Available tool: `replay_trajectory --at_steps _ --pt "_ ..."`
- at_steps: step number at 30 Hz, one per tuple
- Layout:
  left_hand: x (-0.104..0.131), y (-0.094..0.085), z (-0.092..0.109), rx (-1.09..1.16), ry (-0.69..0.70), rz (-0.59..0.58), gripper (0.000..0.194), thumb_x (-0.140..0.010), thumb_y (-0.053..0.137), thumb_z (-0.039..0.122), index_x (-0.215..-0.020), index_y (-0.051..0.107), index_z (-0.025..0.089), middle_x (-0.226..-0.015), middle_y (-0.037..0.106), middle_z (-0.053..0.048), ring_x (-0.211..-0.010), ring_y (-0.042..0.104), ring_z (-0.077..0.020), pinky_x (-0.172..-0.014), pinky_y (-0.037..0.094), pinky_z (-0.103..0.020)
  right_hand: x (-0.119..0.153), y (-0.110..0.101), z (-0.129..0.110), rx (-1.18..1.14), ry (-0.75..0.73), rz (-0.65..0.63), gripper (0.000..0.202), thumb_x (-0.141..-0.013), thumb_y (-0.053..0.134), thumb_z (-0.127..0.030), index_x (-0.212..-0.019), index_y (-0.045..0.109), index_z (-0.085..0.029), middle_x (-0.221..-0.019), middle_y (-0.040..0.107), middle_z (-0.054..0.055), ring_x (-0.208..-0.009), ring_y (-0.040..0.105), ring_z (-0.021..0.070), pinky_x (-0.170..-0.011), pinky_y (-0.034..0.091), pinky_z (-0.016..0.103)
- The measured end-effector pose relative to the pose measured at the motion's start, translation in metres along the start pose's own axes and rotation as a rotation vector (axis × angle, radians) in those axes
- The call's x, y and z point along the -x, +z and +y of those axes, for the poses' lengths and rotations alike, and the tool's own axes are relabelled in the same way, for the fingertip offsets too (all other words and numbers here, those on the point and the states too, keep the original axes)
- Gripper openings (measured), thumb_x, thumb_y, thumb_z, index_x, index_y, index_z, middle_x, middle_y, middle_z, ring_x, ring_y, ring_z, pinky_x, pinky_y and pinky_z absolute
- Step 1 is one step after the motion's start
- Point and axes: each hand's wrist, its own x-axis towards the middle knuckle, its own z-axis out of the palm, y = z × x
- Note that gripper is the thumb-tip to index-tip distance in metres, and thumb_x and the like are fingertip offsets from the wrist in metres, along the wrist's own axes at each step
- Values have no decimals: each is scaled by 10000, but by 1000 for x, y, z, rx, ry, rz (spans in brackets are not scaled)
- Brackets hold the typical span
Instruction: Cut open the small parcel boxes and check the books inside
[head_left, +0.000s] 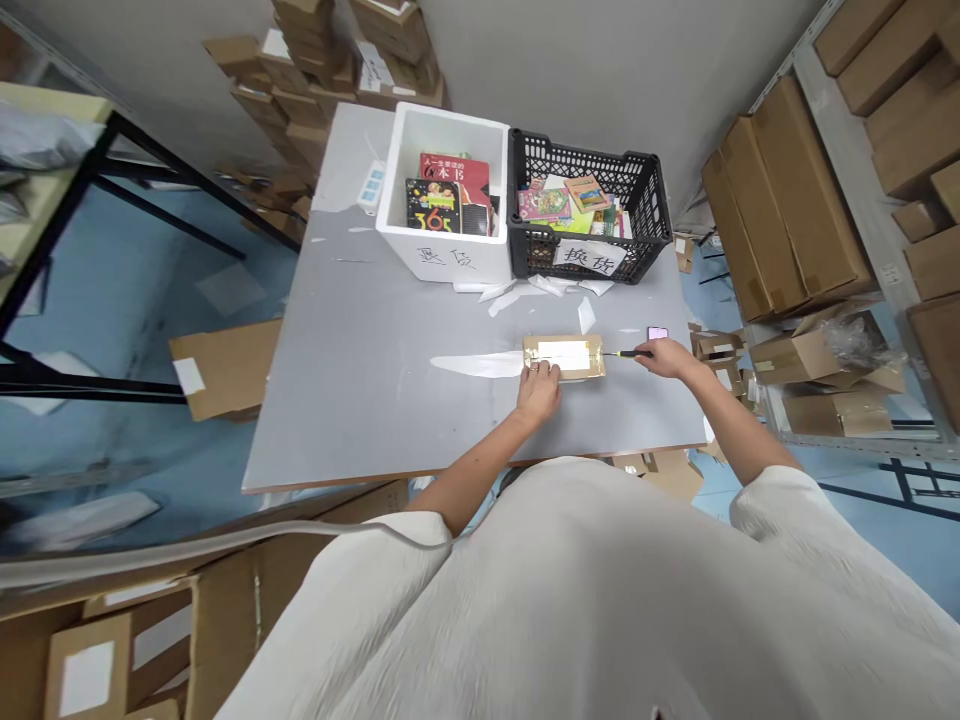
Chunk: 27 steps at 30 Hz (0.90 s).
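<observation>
A small brown cardboard package with a white label lies flat on the grey table. My left hand rests on its lower left part, the fingers over the near edge of the label. My right hand, to the right of the package, is closed around the black handle of a thin tool. The tool's narrow tip points left and reaches the package's right side. Just above my right hand is a small pinkish card or phone; which one I cannot tell.
A white foam box of books and a black crate of booklets stand at the table's back. White paper scraps lie left of and behind the package. Shelves with cartons stand at right, a black-framed rack at left.
</observation>
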Motion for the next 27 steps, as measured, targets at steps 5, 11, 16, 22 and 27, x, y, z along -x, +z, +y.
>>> replay_trajectory --at_steps 5,11,16,22,27 --pt "-24 -7 14 30 35 -14 391 -1031 631 245 -1419 663 224 -1467 635 -185 -1404 563 -380 -1219 455 -535 3 17 19 -148 -42 44 418 -1093 567 -417 -1342 859 -250 -1135 862 91 -1016 741 261 -802 444 301" --pt "-57 -9 26 26 117 -105 449 -1042 623 274 -1487 621 212 -1523 635 -194 -1422 567 -388 -1221 445 -545 0 32 29 -317 -105 104 415 -1085 576 -402 -1325 864 -224 -1131 866 84 -996 737 260 -844 477 300" --pt "-68 -4 27 1 74 -136 433 -1010 632 195 -1442 642 220 -1476 666 -190 -1412 601 -389 -1276 377 -587 -3 39 36 -409 -148 105 390 -1086 594 -376 -1317 857 -204 -1155 869 92 -1003 747 262 -877 509 307" --pt "-69 2 33 -45 50 -144 536 -946 658 124 -1476 600 184 -1449 656 -200 -1421 610 -386 -1391 205 -672 -16 47 38 -478 -160 134 379 -1076 619 -338 -1368 811 -192 -1269 847 109 -1039 752 258 -905 525 307" --pt "-63 7 39 -48 38 -115 597 -908 701 112 -1489 589 191 -1444 635 -204 -1456 589 -412 -1403 139 -748 -33 37 31 -388 -213 74 405 -1096 566 -334 -1383 819 -201 -1219 853 95 -1009 734 259 -864 500 307"
